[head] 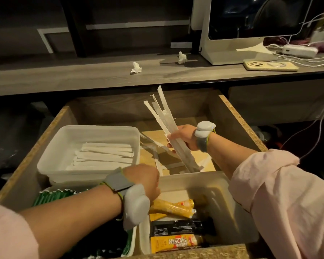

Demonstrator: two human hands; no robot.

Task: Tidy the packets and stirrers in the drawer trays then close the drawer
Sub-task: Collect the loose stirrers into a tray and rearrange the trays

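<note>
The wooden drawer [238,120] stands pulled open below the counter. My right hand [183,139] grips a bundle of paper-wrapped stirrers [166,120], held upright and tilted over the clear tray [148,144] at the back middle. My left hand [144,180] hovers over the near edge of the white tray [51,156], fingers curled; what it holds, if anything, is hidden. Several wrapped stirrers [105,154] lie flat in that white tray. Yellow and black coffee packets [176,238] sit in the front right tray [221,187]. Green packets [51,195] fill the front left tray.
The grey wooden counter [64,79] runs above the drawer with two crumpled papers [136,67], a phone [269,66], a white monitor [232,34] and a tangle of cables [307,51] at the right. Dark space lies to the drawer's left.
</note>
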